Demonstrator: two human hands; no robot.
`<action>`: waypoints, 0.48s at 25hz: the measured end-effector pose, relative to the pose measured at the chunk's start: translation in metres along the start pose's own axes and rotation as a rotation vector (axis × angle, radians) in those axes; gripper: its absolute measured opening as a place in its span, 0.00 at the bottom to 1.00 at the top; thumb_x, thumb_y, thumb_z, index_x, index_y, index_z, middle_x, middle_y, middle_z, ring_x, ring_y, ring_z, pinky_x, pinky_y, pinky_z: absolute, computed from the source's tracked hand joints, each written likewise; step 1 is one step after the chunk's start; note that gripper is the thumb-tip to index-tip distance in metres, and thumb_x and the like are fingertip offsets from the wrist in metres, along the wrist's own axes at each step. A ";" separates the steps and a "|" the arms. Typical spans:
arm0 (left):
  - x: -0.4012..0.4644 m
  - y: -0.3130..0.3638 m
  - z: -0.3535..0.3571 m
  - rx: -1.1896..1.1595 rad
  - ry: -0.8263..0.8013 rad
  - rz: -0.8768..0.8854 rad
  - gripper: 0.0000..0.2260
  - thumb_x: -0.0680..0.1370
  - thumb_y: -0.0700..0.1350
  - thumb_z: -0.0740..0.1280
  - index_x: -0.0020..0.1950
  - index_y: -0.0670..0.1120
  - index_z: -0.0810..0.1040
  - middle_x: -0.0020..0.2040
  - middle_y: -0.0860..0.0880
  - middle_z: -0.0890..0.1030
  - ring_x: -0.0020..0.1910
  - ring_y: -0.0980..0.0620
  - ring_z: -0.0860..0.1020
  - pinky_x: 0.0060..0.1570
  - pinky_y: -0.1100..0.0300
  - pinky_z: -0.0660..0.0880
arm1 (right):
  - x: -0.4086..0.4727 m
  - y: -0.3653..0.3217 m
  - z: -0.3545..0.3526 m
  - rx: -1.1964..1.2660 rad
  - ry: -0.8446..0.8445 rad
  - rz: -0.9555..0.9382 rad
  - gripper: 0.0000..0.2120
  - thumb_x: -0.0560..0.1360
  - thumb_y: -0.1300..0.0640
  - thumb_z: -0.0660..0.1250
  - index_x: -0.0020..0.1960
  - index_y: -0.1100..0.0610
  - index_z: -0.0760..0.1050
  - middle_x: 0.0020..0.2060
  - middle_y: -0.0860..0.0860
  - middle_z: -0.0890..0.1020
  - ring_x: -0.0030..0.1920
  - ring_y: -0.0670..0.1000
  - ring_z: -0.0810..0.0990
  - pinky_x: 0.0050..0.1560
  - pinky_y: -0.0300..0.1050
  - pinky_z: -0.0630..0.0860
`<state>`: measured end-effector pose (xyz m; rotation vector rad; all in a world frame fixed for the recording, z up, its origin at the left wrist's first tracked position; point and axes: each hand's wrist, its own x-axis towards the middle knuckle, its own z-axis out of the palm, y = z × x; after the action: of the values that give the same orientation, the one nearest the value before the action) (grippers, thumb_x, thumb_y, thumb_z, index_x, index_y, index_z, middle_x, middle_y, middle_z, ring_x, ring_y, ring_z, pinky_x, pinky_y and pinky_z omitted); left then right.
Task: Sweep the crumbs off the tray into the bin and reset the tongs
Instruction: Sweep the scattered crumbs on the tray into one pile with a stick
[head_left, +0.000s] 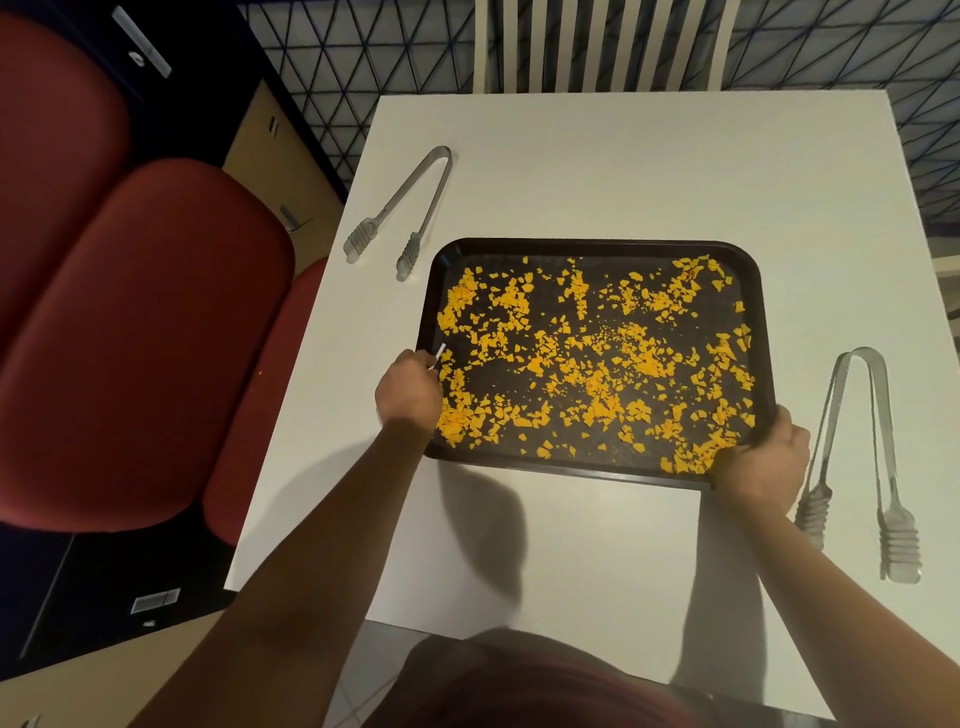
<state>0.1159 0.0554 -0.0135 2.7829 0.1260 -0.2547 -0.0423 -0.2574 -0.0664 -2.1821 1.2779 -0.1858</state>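
Note:
A black rectangular tray sits in the middle of the white table, strewn with many orange crumbs. My left hand grips the tray's left rim, with a small white object poking out by the fingers. My right hand holds the tray's near right corner. One pair of clear plastic tongs lies on the table beyond the tray's far left corner. A second pair of tongs lies just right of the tray, beside my right hand. No bin is in view.
The white table has red padded chairs close along its left side. A white slatted chair back stands at the far edge. A dark cabinet stands at the left.

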 end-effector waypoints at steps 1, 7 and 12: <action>-0.002 -0.002 0.001 -0.005 -0.014 0.013 0.11 0.80 0.42 0.60 0.58 0.43 0.78 0.55 0.43 0.79 0.53 0.44 0.78 0.45 0.58 0.71 | 0.000 0.000 0.000 -0.005 0.005 -0.004 0.26 0.73 0.66 0.60 0.70 0.60 0.63 0.60 0.62 0.70 0.61 0.64 0.70 0.58 0.58 0.71; -0.015 -0.013 0.001 0.149 -0.115 0.180 0.11 0.80 0.42 0.59 0.59 0.46 0.78 0.55 0.46 0.78 0.53 0.45 0.76 0.47 0.56 0.71 | -0.003 -0.002 -0.002 0.002 0.016 -0.027 0.25 0.73 0.66 0.60 0.70 0.61 0.63 0.60 0.63 0.70 0.61 0.65 0.69 0.57 0.57 0.71; -0.041 0.036 0.018 -0.140 -0.052 0.134 0.10 0.79 0.42 0.60 0.58 0.42 0.75 0.52 0.44 0.80 0.49 0.44 0.79 0.51 0.52 0.77 | -0.004 -0.001 -0.002 0.003 0.032 -0.042 0.25 0.72 0.64 0.59 0.69 0.61 0.64 0.58 0.64 0.70 0.60 0.66 0.70 0.56 0.57 0.71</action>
<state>0.0768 0.0129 -0.0104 2.6297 -0.0540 -0.2738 -0.0440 -0.2548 -0.0638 -2.2132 1.2490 -0.2400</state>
